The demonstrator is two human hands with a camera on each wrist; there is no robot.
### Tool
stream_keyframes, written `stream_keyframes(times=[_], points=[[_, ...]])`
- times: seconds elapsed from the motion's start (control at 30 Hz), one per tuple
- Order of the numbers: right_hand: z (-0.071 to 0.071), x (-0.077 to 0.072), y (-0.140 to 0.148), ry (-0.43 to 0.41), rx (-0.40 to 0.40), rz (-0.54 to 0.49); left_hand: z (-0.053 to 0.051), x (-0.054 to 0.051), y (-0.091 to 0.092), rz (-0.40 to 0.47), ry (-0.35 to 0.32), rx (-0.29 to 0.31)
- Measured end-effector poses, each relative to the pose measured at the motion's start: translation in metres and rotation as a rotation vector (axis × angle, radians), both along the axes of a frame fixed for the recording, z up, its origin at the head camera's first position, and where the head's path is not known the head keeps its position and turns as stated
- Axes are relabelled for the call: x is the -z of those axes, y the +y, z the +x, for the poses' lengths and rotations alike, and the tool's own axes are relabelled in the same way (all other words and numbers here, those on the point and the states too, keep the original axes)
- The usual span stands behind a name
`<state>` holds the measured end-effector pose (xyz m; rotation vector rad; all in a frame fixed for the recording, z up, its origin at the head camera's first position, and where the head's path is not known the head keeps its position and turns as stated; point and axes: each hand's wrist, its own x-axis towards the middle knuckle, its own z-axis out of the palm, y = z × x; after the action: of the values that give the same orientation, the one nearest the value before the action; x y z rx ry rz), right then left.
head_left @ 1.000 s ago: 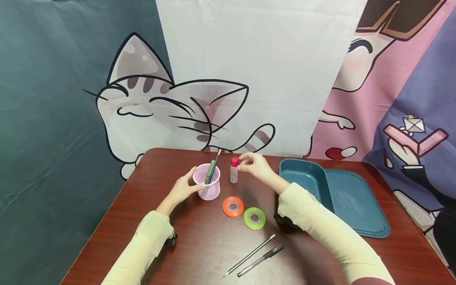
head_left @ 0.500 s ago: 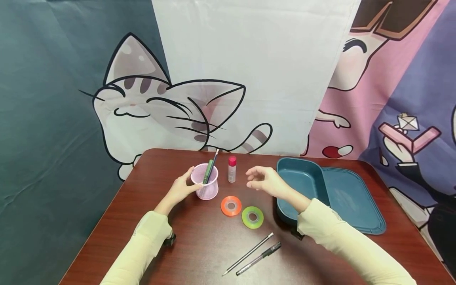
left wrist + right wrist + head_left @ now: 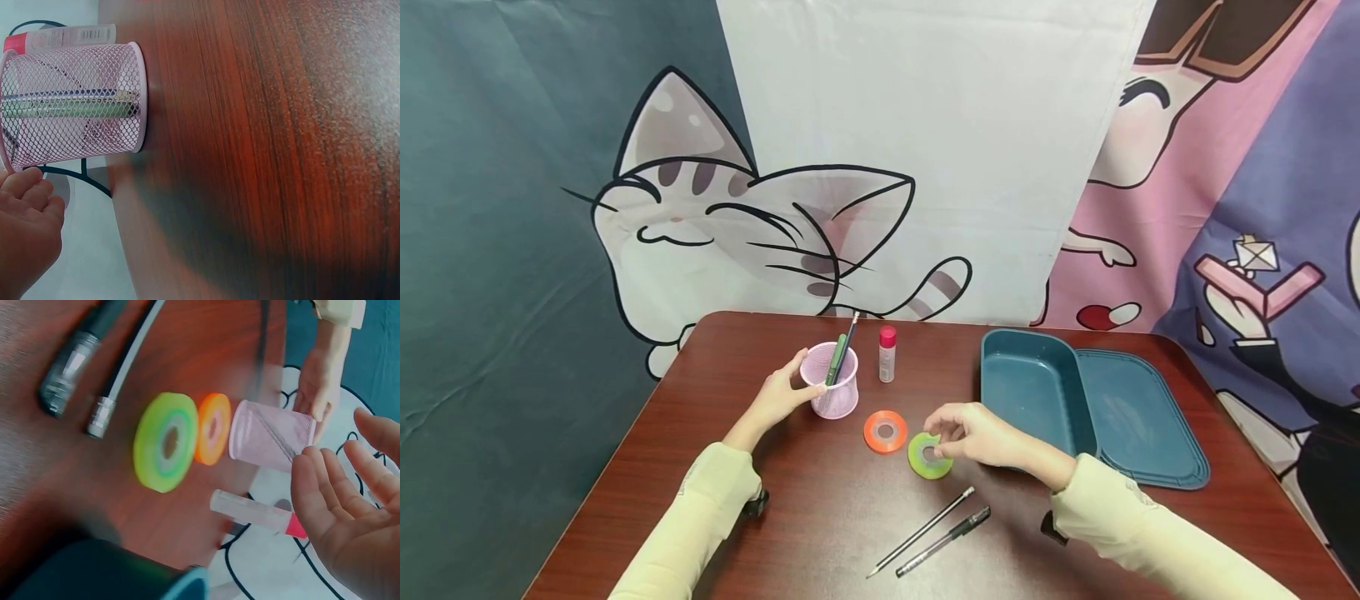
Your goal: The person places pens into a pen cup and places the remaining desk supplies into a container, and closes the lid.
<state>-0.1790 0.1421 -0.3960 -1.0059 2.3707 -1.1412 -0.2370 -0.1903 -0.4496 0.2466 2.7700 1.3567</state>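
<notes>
My left hand (image 3: 780, 398) grips the rim of a pink mesh cup (image 3: 837, 404), which stands upright with a green pen (image 3: 836, 362) and a dark blue pencil (image 3: 850, 342) in it. In the left wrist view the fingers (image 3: 39, 194) lie at the mesh cup's (image 3: 75, 134) rim. Over the edge of a green tape roll (image 3: 922, 468) hovers my right hand (image 3: 981, 435), its fingers loosely bent with nothing between them. The right wrist view shows this hand (image 3: 350, 512) spread, apart from the green roll (image 3: 147, 440). An orange tape roll (image 3: 874, 435) lies beside the green one.
A glue stick with a red cap (image 3: 887, 354) stands right of the cup. Nearer the front lie a pencil (image 3: 917, 535) and a black pen (image 3: 945, 542). A blue-green box (image 3: 1037, 392) and its lid (image 3: 1150, 425) are at the right.
My right hand has left the upright glue stick, moving right and then down toward the front, to the green tape roll. My left hand stays on the cup.
</notes>
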Motion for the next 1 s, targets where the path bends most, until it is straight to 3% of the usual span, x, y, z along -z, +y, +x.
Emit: stream_keyframes(times=[0.23, 0.6, 0.83, 1.0], points=[[0.013, 0.021, 0.005, 0.012, -0.066, 0.084, 0.001, 0.000, 0.000, -0.018, 0.016, -0.009], [0.031, 0.054, 0.021, 0.130, -0.112, 0.270, 0.000, 0.000, 0.002, -0.020, 0.033, -0.013], [0.039, 0.069, 0.032, 0.265, -0.068, 0.331, 0.001, -0.001, 0.001, -0.025, 0.039, -0.008], [0.043, 0.077, 0.039, 0.382, -0.068, 0.321, 0.001, -0.001, 0.001, -0.028, 0.042, -0.006]])
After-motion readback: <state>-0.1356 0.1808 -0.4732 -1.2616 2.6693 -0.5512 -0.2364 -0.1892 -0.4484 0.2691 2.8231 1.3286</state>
